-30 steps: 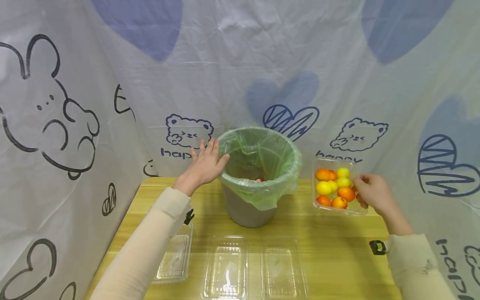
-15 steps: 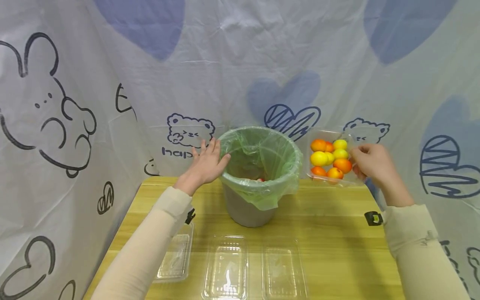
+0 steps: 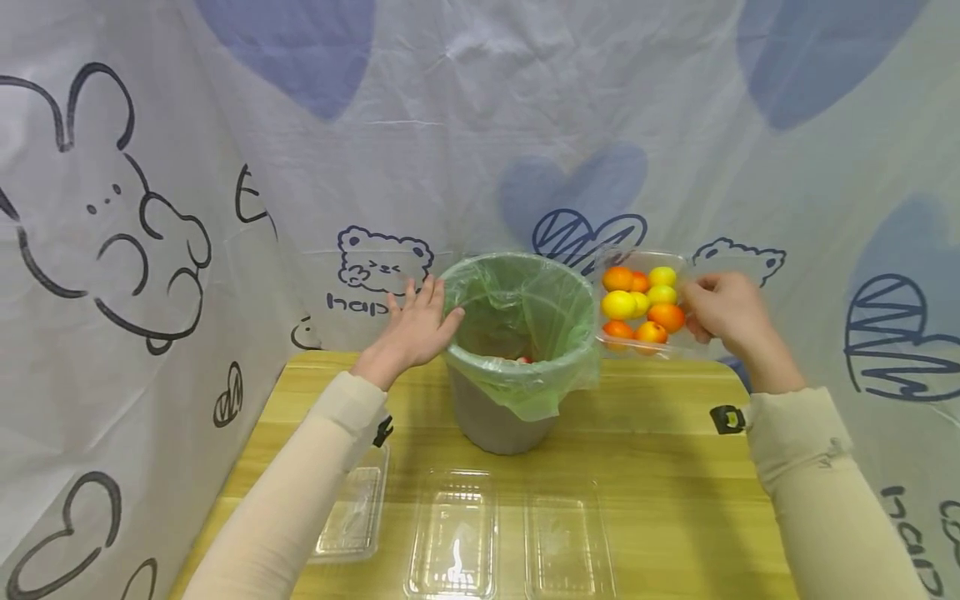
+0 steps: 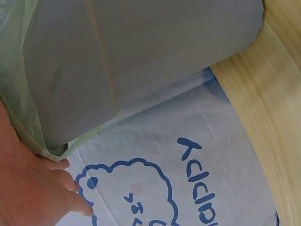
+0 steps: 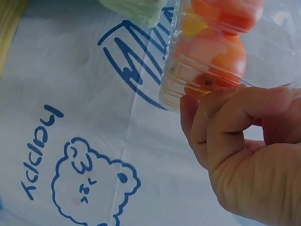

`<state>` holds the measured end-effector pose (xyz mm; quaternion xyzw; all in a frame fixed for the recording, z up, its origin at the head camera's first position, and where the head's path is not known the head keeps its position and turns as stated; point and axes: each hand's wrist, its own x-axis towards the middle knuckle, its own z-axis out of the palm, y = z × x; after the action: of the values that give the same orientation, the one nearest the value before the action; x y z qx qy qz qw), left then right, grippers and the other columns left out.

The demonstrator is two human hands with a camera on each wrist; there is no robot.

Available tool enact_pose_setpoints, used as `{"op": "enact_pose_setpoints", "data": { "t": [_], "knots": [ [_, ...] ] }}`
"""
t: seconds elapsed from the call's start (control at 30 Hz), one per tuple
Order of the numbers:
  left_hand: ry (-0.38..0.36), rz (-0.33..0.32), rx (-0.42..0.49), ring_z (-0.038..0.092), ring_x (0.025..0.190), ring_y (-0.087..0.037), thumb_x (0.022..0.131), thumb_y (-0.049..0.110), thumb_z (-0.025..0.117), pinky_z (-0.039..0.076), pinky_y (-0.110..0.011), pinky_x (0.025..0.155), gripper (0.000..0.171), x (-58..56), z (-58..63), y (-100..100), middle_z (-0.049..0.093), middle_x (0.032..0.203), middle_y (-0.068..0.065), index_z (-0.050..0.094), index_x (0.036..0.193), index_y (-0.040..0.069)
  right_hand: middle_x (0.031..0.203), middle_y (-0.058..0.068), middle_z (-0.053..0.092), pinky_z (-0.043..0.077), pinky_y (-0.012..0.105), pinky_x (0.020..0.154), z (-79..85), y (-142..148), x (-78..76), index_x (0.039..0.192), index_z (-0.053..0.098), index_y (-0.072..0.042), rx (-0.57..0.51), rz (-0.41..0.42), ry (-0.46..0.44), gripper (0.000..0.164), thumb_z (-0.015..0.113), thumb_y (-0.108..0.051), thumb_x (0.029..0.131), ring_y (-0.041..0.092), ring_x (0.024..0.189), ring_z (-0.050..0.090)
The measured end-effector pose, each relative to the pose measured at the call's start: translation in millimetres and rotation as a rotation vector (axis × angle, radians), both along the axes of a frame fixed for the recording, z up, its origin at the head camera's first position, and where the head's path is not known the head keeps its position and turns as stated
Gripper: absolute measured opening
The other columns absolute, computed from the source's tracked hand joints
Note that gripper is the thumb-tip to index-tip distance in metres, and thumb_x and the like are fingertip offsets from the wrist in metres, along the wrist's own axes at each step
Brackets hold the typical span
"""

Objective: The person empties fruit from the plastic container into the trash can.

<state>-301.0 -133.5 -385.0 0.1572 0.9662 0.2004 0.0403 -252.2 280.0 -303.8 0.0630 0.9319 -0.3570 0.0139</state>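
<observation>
My right hand [image 3: 727,317] pinches the right edge of a clear plastic box [image 5: 277,44], held up just right of the bin's rim. Several small round fruits, orange [image 3: 665,317] and yellow [image 3: 618,305], lie inside it. A grey bin [image 3: 495,421] lined with a thin green plastic bag [image 3: 562,312] stands at the back middle. Small red and white bits show deep in it, too small to tell. With straight, spread fingers, my left hand [image 3: 416,329] touches the bin's left rim; its palm side is hidden in the head view.
Three clear plastic containers sit along the front of the wooden table [image 3: 675,500]: a left one [image 3: 352,512], a middle one [image 3: 453,533] and a right one [image 3: 567,542]. A printed white cloth [image 3: 465,125] hangs close behind the bin and down both sides.
My right hand has raised the box of fruits off the table and brought it leftward, close to the bin's rim. The left hand has stayed in place on the bin.
</observation>
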Motion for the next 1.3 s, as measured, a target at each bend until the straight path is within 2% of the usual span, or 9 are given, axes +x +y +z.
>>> {"op": "enact_pose_setpoints", "data": {
  "t": [0.47,0.87,1.03,1.3],
  "knots": [
    [0.002,0.001,-0.016,-0.015,0.161,-0.046,0.111,0.055,0.02,-0.016,-0.074,0.125,0.08,-1.5,-1.2,-0.5,-0.006,0.176,-0.019,0.003,0.168,0.001,0.063,0.004,0.059,0.052,0.028,0.053,2.1,-35.9,-16.9,0.109,0.061,0.009,-0.059,0.036,0.074,0.038,0.043,-0.024,0.104,0.017,0.056,0.057],
    [0.008,0.006,-0.03,-0.013,0.162,-0.046,0.111,0.054,0.02,-0.013,-0.074,0.126,0.079,0.0,0.6,2.2,-0.005,0.176,-0.02,0.003,0.168,0.001,0.069,0.006,0.06,0.061,0.027,0.051,-2.0,-71.7,-32.3,0.111,0.063,0.011,-0.161,0.049,0.121,0.033,0.048,-0.017,0.103,0.014,0.049,0.059],
    [0.008,0.006,-0.033,-0.013,0.162,-0.046,0.112,0.053,0.02,-0.013,-0.074,0.126,0.079,0.0,1.0,4.0,-0.004,0.176,-0.02,0.004,0.168,0.001,0.066,0.006,0.059,0.059,0.027,0.048,-4.1,-78.1,-36.5,0.106,0.061,0.008,-0.135,0.066,0.148,0.031,0.048,-0.02,0.105,0.016,0.047,0.059],
    [0.005,0.007,-0.023,-0.014,0.162,-0.045,0.112,0.053,0.02,-0.014,-0.074,0.126,0.078,-0.1,0.1,5.4,-0.005,0.177,-0.019,0.003,0.168,0.001,0.067,0.009,0.059,0.057,0.026,0.044,-10.2,-88.7,-43.8,0.105,0.062,0.008,-0.084,0.092,0.259,0.03,0.052,-0.02,0.106,0.014,0.046,0.058]
  ]
}}
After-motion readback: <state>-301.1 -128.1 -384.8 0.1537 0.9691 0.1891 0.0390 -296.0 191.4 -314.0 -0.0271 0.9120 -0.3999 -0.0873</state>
